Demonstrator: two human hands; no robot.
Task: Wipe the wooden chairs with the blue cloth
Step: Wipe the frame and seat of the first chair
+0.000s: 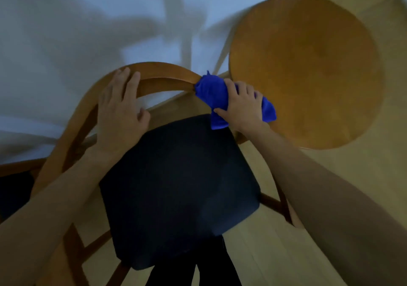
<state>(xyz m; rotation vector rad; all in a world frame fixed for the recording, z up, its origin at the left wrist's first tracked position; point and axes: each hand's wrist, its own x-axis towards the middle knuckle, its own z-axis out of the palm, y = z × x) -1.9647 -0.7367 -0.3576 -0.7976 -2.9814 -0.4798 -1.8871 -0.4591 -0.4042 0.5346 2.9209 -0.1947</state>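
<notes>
I see the white wall [77, 21] filling the top of the view, shadows across it. Light wood floor [275, 252] below, meeting the wall behind the chair. One wooden chair [72, 127] sits center, its curved backrest toward the wall; a dark seat cushion [178, 188] covers the seat. A sliver of a second wooden frame with a dark seat shows at the left edge, too cut off to tell what it is. One round wooden stool [306, 69] stands at the chair's right side, close to the backrest's right end; I cannot tell if they touch. No containers visible.

Two bare hands. The left hand [122, 109] lies flat on the left part of the backrest's top rail, fingers straight, thumb out to the side, grasping nothing. The right hand [242, 107] clenches the blue cloth [211, 91], fingers curled over it, thumb pinching the lower side. The cloth is bunched and wrapped round the right end of the top rail, with loose ends sticking out both sides of the fist.

Dark trouser legs [193, 272] show at the bottom edge, below the cushion's front.

Count: one full chair, one stool, one cloth, two hands.
</notes>
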